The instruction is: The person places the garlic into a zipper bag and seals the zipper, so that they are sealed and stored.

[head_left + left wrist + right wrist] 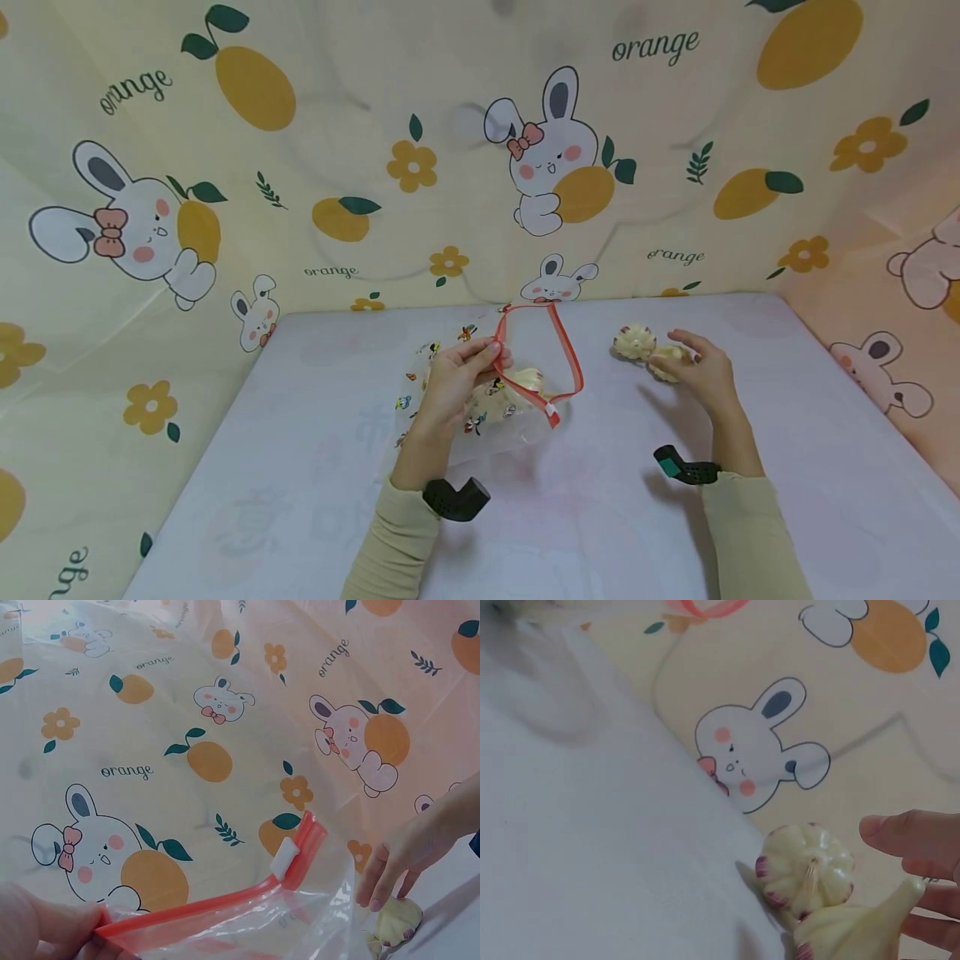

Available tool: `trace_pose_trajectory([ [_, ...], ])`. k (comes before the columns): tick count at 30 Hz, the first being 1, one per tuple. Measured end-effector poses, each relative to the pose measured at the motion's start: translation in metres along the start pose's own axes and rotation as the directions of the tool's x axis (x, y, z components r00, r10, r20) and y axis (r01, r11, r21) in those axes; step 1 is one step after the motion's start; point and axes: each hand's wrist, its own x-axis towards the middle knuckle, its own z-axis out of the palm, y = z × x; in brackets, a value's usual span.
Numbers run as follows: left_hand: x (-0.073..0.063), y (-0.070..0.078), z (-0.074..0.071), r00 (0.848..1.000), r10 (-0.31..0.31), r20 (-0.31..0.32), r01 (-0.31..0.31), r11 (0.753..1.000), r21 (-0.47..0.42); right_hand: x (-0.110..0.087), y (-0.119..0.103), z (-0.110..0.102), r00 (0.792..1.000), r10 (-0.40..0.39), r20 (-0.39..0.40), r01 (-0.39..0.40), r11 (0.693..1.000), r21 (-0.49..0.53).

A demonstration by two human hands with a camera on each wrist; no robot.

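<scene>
My left hand (453, 379) pinches the red zip edge of a clear plastic zip bag (487, 429) printed with small cartoon figures. The mouth of the bag gapes, and a white slider (284, 859) sits on its red strip. Inside the bag lies a pale bulb (529, 380), partly covered by the print. Two garlic bulbs with purple-tinged bases lie side by side to the right. Over the nearer garlic bulb (859, 930), my right hand (705, 371) reaches with thumb and fingers apart, fingertips close to its stem. The farther garlic bulb (806, 866) touches it.
A white-covered table (300, 433) carries everything. Behind and at both sides stands a cloth wall (450, 75) printed with rabbits and oranges. Each wrist wears a black camera band, seen on the left wrist (456, 500) and the right wrist (686, 468).
</scene>
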Motion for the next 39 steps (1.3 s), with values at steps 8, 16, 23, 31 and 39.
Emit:
trace_pose_trajectory([
  [8, 0.001, -0.001, 0.000, 1.000, -0.002, -0.003, 0.002, 1.000, -0.004, 0.002, 0.004, 0.001, 0.999, 0.051, 0.012, -0.051, 0.998, -0.021],
  [16, -0.001, 0.000, -0.001, 1.000, 0.004, 0.003, -0.004, 1.000, -0.007, 0.002, 0.009, 0.000, 0.993, 0.120, 0.005, -0.120, 0.993, -0.012],
  [23, -0.001, 0.000, -0.001, 1.000, 0.007, 0.002, -0.007, 1.000, -0.007, 0.000, 0.015, 0.000, 0.997, 0.047, -0.060, -0.052, 0.996, -0.072],
  [31, 0.000, -0.001, -0.001, 1.000, 0.011, -0.003, -0.012, 1.000, -0.008, 0.000, 0.016, -0.001, 0.994, 0.081, -0.071, -0.088, 0.989, -0.117],
  [39, 0.001, -0.002, -0.001, 1.000, 0.002, -0.005, -0.002, 1.000, -0.010, 0.001, 0.017, -0.001, 0.991, 0.096, -0.092, -0.107, 0.986, -0.131],
])
